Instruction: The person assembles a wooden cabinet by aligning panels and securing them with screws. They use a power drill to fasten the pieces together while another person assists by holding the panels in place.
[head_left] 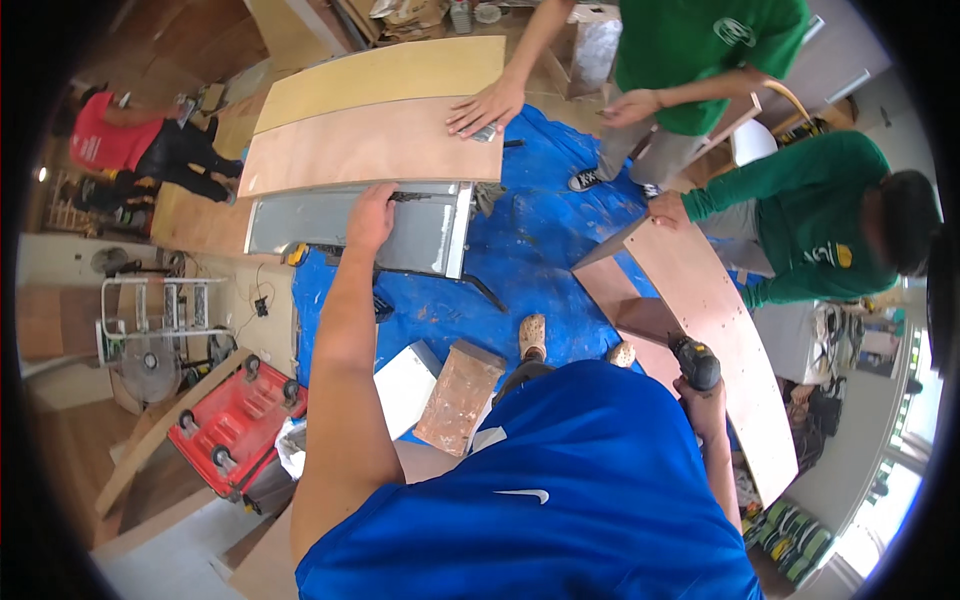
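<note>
My left hand [371,216] reaches out to the near edge of a pale plywood board [340,145], its fingers curled together. Right beside the fingertips lies a small heap of dark, thin pieces [408,197], perhaps screws, on a grey panel [310,222]. What the fingers pinch, if anything, is hidden. In my right hand [704,402] is a yellow-and-black cordless drill [695,362], held low at my right side. Next to it stands a plywood frame [715,300], which a co-worker in a green long-sleeved top steadies with a hand [668,209].
Another co-worker's hand [487,108] rests on the plywood board. A blue tarp [540,240] covers the floor. A worn block [460,397] and a white box [408,385] lie by my feet. An upturned red dolly [235,425] is at left; a person in red [110,135] stands beyond.
</note>
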